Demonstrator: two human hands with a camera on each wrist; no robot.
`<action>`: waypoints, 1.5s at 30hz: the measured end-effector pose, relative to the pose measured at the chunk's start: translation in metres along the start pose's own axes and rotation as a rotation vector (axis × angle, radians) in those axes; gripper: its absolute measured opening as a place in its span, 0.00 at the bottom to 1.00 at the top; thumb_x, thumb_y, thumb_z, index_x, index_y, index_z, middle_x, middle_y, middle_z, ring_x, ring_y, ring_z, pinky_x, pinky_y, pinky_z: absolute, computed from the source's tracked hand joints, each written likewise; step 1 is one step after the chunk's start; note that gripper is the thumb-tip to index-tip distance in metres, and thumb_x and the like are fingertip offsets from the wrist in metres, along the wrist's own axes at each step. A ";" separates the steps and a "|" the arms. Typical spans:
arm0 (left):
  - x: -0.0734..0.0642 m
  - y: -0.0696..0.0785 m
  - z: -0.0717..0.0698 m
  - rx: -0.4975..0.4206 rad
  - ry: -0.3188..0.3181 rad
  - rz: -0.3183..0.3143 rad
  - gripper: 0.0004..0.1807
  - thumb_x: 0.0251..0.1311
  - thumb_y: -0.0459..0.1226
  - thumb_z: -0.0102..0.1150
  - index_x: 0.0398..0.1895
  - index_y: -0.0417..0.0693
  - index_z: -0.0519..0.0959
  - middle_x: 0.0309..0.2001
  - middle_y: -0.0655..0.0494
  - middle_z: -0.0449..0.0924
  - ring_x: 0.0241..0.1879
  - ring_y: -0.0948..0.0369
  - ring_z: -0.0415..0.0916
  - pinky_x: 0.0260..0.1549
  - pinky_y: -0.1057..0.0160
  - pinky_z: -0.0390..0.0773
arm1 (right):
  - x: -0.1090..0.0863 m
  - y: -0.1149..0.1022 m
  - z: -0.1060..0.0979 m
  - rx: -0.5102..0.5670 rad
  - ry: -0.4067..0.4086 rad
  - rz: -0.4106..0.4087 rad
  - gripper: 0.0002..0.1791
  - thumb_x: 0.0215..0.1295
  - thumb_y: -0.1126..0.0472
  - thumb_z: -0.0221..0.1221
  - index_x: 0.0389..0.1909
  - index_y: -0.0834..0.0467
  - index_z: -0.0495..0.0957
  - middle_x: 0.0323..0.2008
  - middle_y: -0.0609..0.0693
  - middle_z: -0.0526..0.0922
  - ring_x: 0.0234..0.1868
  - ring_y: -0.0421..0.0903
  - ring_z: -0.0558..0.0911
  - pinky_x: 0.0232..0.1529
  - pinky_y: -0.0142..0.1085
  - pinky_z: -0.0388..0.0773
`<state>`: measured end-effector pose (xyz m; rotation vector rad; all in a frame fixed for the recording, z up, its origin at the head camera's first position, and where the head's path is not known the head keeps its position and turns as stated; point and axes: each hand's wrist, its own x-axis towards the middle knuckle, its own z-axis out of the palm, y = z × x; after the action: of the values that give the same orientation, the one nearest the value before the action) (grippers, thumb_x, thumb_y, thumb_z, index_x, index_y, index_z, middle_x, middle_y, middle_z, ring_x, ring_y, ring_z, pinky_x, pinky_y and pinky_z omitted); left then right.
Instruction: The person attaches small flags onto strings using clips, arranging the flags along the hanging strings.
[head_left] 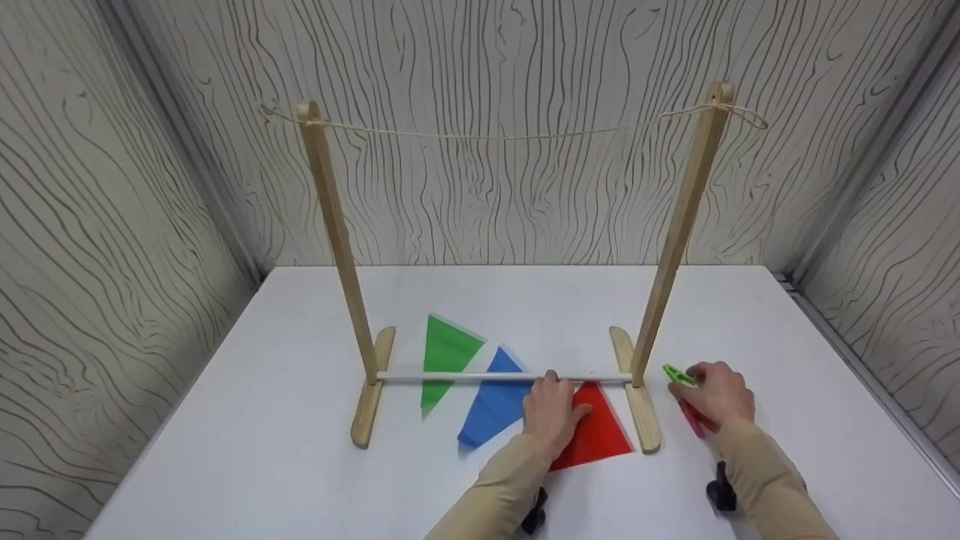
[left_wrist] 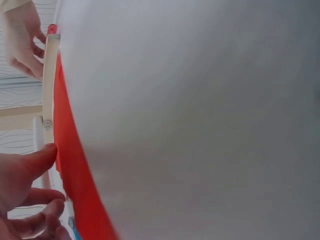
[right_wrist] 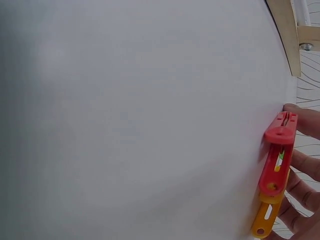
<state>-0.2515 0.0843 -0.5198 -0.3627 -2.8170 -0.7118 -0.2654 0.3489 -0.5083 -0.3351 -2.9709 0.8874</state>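
A red triangular flag (head_left: 600,439) lies on the table, with a blue flag (head_left: 491,409) and a green flag (head_left: 446,349) to its left. My left hand (head_left: 553,412) rests over the red and blue flags by the white crossbar. Its thumb meets the red flag's edge; thumb and fingers stay apart. My right hand (head_left: 720,394) is at the clothespins, right of the stand. Thumb and forefinger lie about the green clothespin (head_left: 679,373); whether they pinch it is hidden. A red clothespin (right_wrist: 275,170) and a yellow clothespin (right_wrist: 265,217) lie beside those fingers.
A wooden stand has a left post (head_left: 337,240), a right post (head_left: 679,247) and a white crossbar (head_left: 401,376) low between them. A slack string (head_left: 480,136) joins the post tops. Patterned walls (head_left: 480,210) enclose the white table (head_left: 255,420).
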 end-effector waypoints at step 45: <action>0.012 -0.003 -0.051 -0.747 -0.326 -0.324 0.21 0.61 0.32 0.66 0.57 0.41 0.77 0.48 0.49 0.80 0.46 0.56 0.76 0.50 0.54 0.83 | -0.009 0.004 -0.008 0.123 -0.008 0.034 0.27 0.69 0.53 0.60 0.59 0.70 0.73 0.53 0.69 0.78 0.49 0.60 0.78 0.48 0.48 0.75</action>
<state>-0.2561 0.0588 -0.4744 -0.1317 -2.8102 -1.9390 -0.2552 0.3545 -0.5028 -0.3796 -2.9085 1.0716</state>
